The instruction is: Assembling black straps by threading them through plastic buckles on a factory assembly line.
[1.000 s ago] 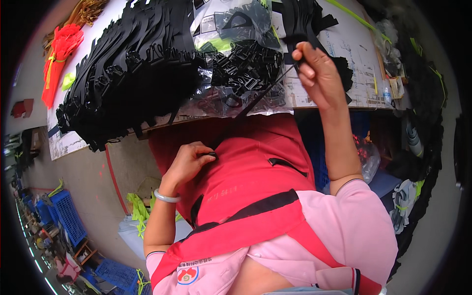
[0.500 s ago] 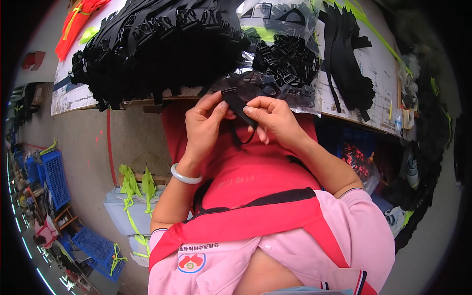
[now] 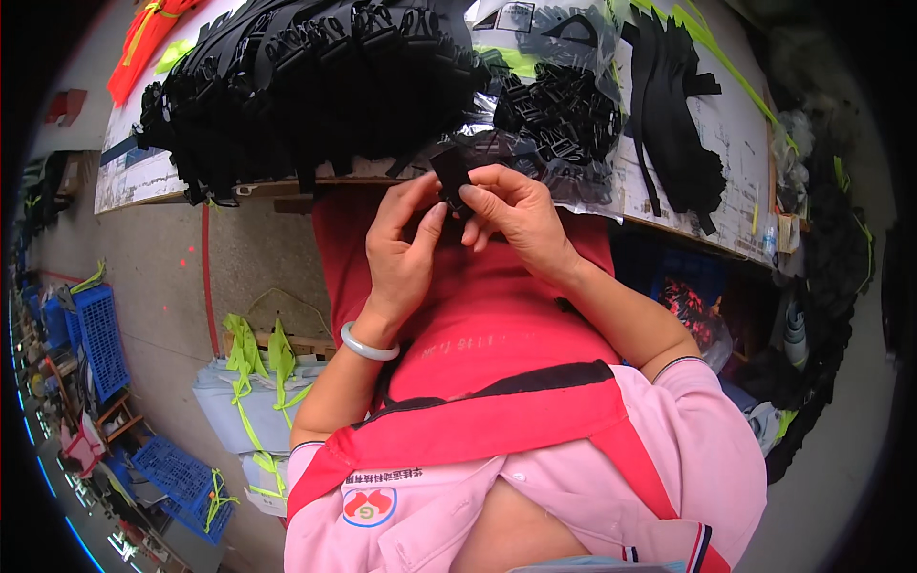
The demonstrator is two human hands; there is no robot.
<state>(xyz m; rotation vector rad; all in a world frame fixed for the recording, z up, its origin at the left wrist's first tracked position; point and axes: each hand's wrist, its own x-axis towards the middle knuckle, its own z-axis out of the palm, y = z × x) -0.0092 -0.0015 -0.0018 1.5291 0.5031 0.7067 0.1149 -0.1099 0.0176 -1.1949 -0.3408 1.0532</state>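
Between my two hands, just off the table's near edge, is a short black webbing strap (image 3: 446,168) with its flat end pointing up and away. My right hand (image 3: 521,216) pinches its right edge between thumb and fingers. The thumb and fingertips of my left hand (image 3: 403,239) close on its lower left part, where a small dark piece, perhaps a buckle, is mostly hidden by the fingers. Just beyond my hands lies a clear plastic bag (image 3: 585,29) with many black plastic buckles (image 3: 549,119).
A big heap of black straps with buckles (image 3: 315,105) covers the table's left part and overhangs its edge. More black straps (image 3: 673,124) lie on the right of the white tabletop (image 3: 731,143). Orange fabric (image 3: 143,48) is at far left; blue crates (image 3: 100,334) stand on the floor.
The strap has turned in my hands, and its flat end now points up. The lower hanging loop is no longer visible. My right hand has shifted slightly left and up, closer to my left.
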